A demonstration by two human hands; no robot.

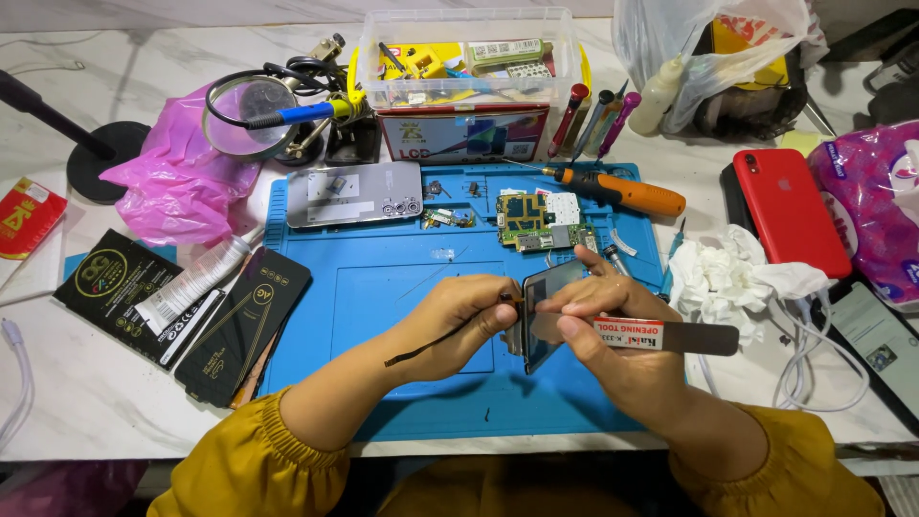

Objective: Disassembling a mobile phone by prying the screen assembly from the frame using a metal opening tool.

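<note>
Over the blue repair mat [383, 287], my left hand [458, 321] pinches a thin black strip [431, 345] that trails down-left. Its upper end reaches the edge of a dark phone screen panel [546, 311], held tilted on edge. My right hand [613, 349] grips that panel together with a flat metal opening tool [689, 337], whose blade sticks out to the right. A green circuit board [536, 220] and a silver phone back [354, 194] lie on the far part of the mat.
An orange-handled screwdriver [622, 191] lies at the mat's far right. A red phone [790, 211], crumpled tissue [732, 278] and a white cable [804, 364] are to the right. Black packets [191, 306], a pink bag [182, 191], a magnifier [251, 117] and a clear parts box [469, 57] are also about.
</note>
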